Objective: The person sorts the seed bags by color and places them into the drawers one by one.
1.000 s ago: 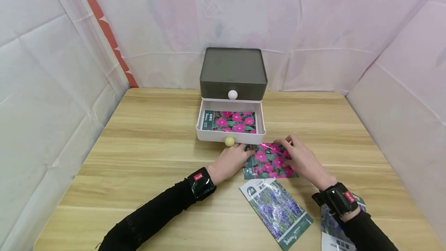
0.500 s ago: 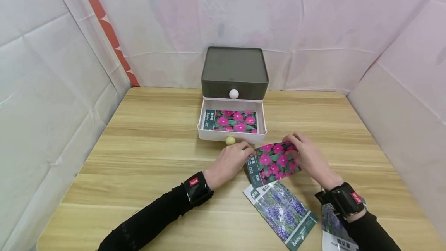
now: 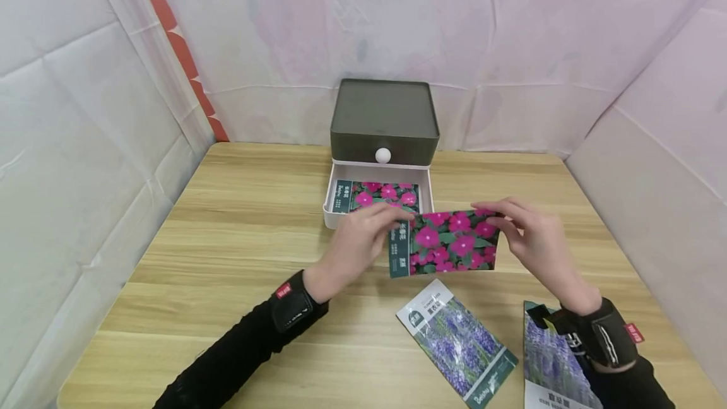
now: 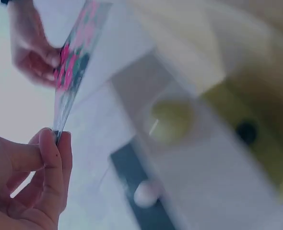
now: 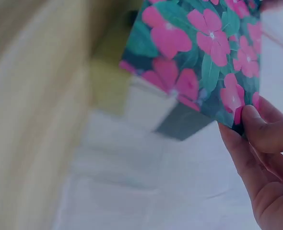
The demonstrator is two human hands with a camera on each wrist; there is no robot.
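A seed packet with pink flowers [image 3: 445, 243] is held level above the table in front of the open white drawer [image 3: 329, 207]. My left hand [image 3: 363, 238] pinches its left end and my right hand [image 3: 525, 238] pinches its right end. In the left wrist view the packet [image 4: 76, 62] shows edge-on between thumb and finger. The right wrist view shows its printed face [image 5: 204, 52] close up, pinched at a corner. A second pink-flower packet [image 3: 377, 196] lies inside the drawer. The drawer belongs to a small dark grey cabinet [image 3: 385, 112] with a white knob [image 3: 383, 155].
Two purple-flower packets lie on the wooden table [image 3: 227, 238] near me: one [image 3: 457, 343] at centre front, another [image 3: 553, 365] partly under my right wrist. White sheeting walls close in the table on the left, back and right.
The pink-flower packet was lying on the table under both hands; it has been lifted and turned level, and now hides the drawer's yellow knob. Both hands rose with it.
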